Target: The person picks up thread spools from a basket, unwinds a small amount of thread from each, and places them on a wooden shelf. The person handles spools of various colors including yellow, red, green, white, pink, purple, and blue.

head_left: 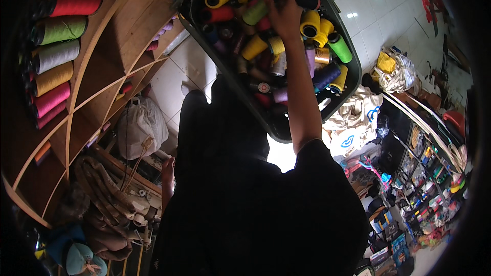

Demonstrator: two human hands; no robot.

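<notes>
Dozens of thread spools (254, 47) loose in the dark bin (258, 113), at mixed angles, probably for simple bulk storage. Near the far edge, on top of the heap, an olive-green spool (254, 12), long axis aslant, farther end pointing right toward the right hand (284, 11). Fingers bent downward there; cannot tell whether pinching. Outside the near-left edge, left hand (168, 168), finger state unclear.

A wooden shelf (140, 25) stands at the left. Just beside it sits a white bag (147, 128); brown cloth (105, 232) and a teal bundle (79, 259) fill the lower left. At the right, pale totes (355, 120) bear blue marks, near the tiled floor (373, 28).
</notes>
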